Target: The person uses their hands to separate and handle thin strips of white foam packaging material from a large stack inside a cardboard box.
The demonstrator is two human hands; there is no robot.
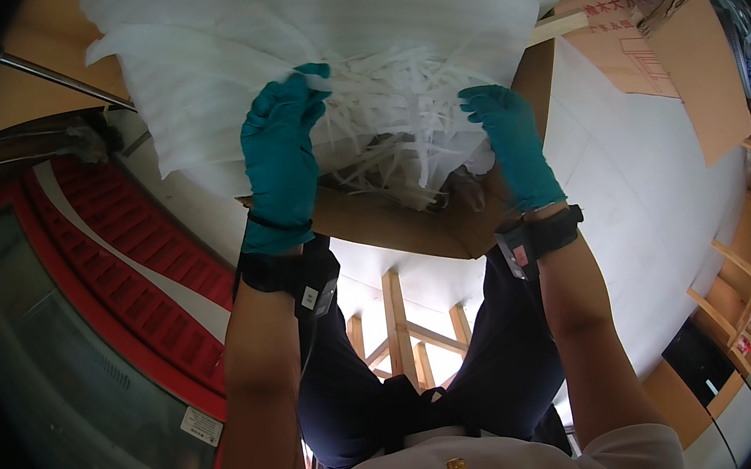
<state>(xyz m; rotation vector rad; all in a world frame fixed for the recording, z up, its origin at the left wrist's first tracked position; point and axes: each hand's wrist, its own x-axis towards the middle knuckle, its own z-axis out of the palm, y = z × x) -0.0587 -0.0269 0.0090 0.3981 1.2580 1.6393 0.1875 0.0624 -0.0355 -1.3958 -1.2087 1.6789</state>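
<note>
Thin green gloves cover both hands. My left hand (283, 141) is raised with bent fingers over a white foam sheet (340, 25), at the left side of a heap of shredded white packing strips (402, 94); a pale strip or sheet edge seems to lie at its fingertips, but the grip is unclear. My right hand (509, 134) is at the heap's right side, fingers pointing left, touching or just over the strips; whether it grips any is not plain. Beneath is an open cardboard box (401, 221), with strips and clear plastic inside. Its contents are mostly hidden.
A red-framed glass-fronted cabinet (124, 261) stands on the left. Flattened printed cardboard (660, 67) lies at the upper right, on or above the pale floor (652, 191). Wooden chairs (747, 305) stand at the far right. Wooden stool legs (396, 321) show between my legs.
</note>
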